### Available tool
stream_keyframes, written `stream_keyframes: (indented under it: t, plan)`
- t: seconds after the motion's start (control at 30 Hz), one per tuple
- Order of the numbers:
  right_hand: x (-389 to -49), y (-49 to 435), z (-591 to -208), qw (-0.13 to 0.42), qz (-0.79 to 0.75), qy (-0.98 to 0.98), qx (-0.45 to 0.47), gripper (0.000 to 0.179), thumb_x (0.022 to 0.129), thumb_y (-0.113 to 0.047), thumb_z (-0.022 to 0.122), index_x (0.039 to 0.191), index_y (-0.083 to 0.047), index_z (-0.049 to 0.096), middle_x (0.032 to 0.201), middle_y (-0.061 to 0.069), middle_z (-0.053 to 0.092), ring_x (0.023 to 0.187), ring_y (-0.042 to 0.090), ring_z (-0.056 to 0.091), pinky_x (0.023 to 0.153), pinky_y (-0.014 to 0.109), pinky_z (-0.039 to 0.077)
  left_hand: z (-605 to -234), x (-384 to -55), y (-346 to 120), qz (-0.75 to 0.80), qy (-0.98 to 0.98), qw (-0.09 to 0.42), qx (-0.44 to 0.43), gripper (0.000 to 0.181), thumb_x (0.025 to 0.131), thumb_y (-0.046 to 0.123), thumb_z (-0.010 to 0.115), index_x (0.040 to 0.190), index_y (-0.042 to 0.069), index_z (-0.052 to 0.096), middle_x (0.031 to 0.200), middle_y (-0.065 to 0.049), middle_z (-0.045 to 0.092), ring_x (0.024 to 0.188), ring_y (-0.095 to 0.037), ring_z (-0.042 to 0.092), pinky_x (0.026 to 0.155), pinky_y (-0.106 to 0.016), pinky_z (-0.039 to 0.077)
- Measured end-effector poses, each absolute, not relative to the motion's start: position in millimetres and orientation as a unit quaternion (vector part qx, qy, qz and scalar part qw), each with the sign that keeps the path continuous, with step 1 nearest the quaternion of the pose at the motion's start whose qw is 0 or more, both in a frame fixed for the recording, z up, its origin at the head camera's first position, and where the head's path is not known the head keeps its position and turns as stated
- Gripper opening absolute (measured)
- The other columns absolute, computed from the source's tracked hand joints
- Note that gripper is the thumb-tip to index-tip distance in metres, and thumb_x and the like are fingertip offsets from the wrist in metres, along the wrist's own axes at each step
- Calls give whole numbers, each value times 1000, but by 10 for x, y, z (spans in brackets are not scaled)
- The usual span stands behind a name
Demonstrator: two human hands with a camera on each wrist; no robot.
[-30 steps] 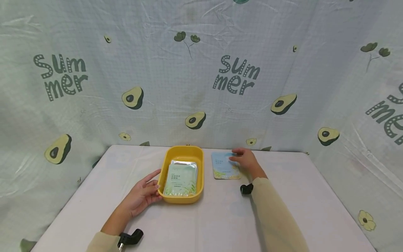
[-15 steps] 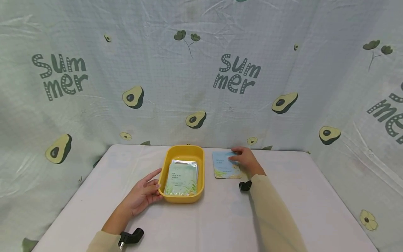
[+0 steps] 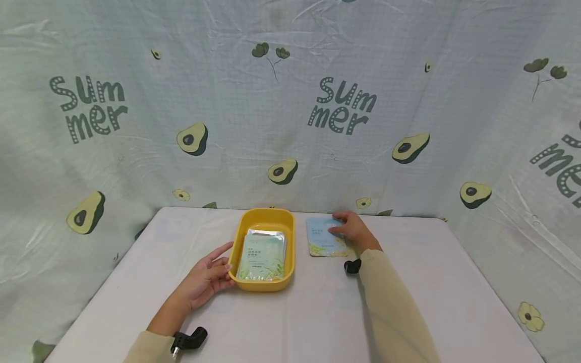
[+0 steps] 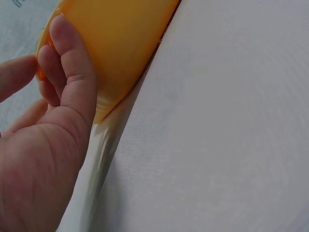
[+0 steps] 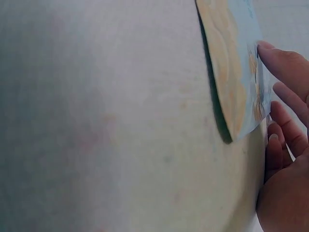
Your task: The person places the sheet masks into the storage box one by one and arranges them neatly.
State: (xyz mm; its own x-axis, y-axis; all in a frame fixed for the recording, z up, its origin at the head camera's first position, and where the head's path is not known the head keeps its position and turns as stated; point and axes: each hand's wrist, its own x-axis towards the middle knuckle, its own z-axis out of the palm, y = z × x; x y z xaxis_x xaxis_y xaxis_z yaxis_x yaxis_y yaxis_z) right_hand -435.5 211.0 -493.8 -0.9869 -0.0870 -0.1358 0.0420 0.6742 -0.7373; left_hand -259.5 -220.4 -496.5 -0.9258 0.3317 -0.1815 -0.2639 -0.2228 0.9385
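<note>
My left hand (image 3: 205,281) holds the left side of a yellow plastic tray (image 3: 265,287) in the head view. Its fingertips sit at the rim and outer wall, closer in the left wrist view on the tray's yellow side (image 4: 118,46). Inside the tray lies a flat pale-green packet (image 3: 260,259) with leaf print; a silvery packet edge (image 3: 269,233) shows behind it. To the tray's right, my right hand (image 3: 357,233) pinches the right edge of a light blue packet (image 3: 321,239). In the right wrist view that packet (image 5: 234,63) is bent near the fingers, with shadow under its edge.
A white cloth covers the table (image 3: 317,312). A pale curtain (image 3: 236,111) printed with avocados and lettering hangs behind and at both sides. Each wrist wears a black camera mount, such as the left mount (image 3: 189,339).
Both hands keep nearly the same places, as do the tray and packets. The right forearm has shifted very slightly left, and the head view has moved a touch.
</note>
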Motion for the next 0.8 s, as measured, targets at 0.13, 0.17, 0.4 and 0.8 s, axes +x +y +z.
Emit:
stream_keyframes:
  t: [0.13, 0.17, 0.4, 0.8]
  plan:
    - [-4336, 2108, -4922, 79, -397, 914, -24, 62, 87, -25, 82, 142, -7, 60, 153, 17, 48, 142, 36, 44, 122, 53, 33, -4963, -2593, -2206, 783, 590, 193, 34, 74, 103, 4, 55, 165, 19, 17, 109, -1, 55, 83, -11, 62, 85, -30, 62]
    - [-4326, 2103, -4912, 81, -396, 914, -24, 62, 87, -25, 82, 142, -6, 60, 154, 17, 47, 142, 36, 43, 123, 54, 32, -4962, -2592, -2207, 783, 591, 194, 38, 75, 103, 4, 55, 165, 18, 17, 109, -1, 55, 83, -11, 61, 85, -30, 62]
    - [-4327, 2085, -4895, 93, -387, 917, -14, 66, 87, -27, 82, 146, -9, 57, 158, 16, 44, 146, 36, 40, 124, 54, 29, -4942, -2594, -2206, 781, 593, 192, 34, 74, 103, 4, 55, 165, 20, 18, 110, -2, 54, 83, -12, 62, 85, -30, 62]
    - [-4295, 2092, -4895, 94, -367, 925, -21, 64, 88, -29, 82, 144, -9, 59, 154, 16, 48, 142, 35, 44, 123, 54, 31, -4950, -2585, -2209, 779, 595, 194, 35, 76, 103, 3, 55, 165, 18, 16, 110, -1, 54, 83, -11, 62, 86, -30, 62]
